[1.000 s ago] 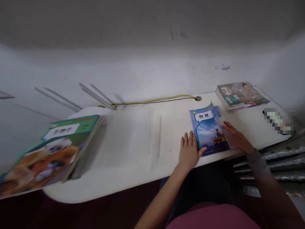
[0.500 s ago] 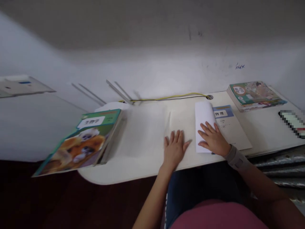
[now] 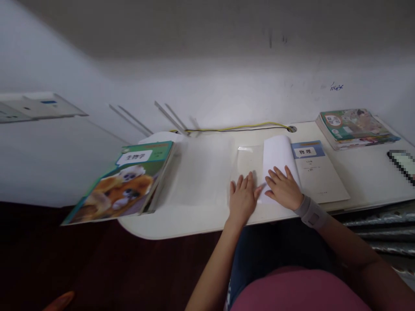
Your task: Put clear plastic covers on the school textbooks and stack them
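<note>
A physics textbook [image 3: 324, 177] with a blue band and cream cover lies on the white desk, its title in Chinese characters. At its left side a blank white page or cover flap [image 3: 279, 151] is folded out, its upper part curving up from the book. My right hand [image 3: 283, 188] rests on this white flap, fingers spread. A clear plastic sheet, apparently a book cover [image 3: 249, 152], lies left of the flap. On the plastic's lower part my left hand [image 3: 243, 198] lies flat, fingers apart, its thumb close to the flap's edge.
On the left, a stack of biology textbooks [image 3: 129, 172] overhangs the desk edge [image 3: 145, 235]. More books [image 3: 353, 125] are stacked at the back right, near a phone [image 3: 403, 164]. Yellow and black cables [image 3: 240, 128] run along the wall. A wall socket panel [image 3: 35, 106] is at left.
My right hand and the white flap have shifted left, toward my left hand, over part of the clear plastic. My left hand stays nearly in place. The view has turned slightly left.
</note>
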`<state>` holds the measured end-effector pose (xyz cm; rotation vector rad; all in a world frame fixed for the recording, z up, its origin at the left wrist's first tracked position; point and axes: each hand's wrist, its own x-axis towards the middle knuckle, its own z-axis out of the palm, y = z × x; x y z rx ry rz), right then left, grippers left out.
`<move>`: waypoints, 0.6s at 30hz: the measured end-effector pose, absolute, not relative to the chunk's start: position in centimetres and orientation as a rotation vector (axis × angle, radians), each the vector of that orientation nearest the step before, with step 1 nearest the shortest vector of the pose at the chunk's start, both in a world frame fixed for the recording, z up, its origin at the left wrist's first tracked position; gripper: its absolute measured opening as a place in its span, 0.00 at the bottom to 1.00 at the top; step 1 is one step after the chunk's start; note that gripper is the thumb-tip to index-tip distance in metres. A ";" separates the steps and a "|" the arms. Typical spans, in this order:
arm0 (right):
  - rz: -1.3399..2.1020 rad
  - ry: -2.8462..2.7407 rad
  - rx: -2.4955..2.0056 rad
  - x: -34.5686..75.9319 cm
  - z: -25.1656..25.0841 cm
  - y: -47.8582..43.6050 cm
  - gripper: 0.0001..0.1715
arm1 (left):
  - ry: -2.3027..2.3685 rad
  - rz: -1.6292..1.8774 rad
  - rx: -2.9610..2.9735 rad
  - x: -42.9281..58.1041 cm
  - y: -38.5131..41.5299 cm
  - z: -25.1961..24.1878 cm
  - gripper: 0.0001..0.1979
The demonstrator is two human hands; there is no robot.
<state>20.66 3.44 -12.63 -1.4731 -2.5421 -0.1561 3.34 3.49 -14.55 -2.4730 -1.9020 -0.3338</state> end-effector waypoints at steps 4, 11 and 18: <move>-0.147 -2.530 -1.477 19.8 -13.1 2.7 0.27 | -1.892 -0.360 -2.451 3.5 3.5 -14.7 0.32; -0.168 -2.447 -1.541 18.0 -14.5 -0.1 0.27 | -1.887 -0.348 -2.420 3.6 3.4 -14.8 0.33; -0.155 -2.434 -1.513 17.4 -14.7 -2.3 0.28 | -1.885 -0.351 -2.418 3.7 3.4 -14.7 0.32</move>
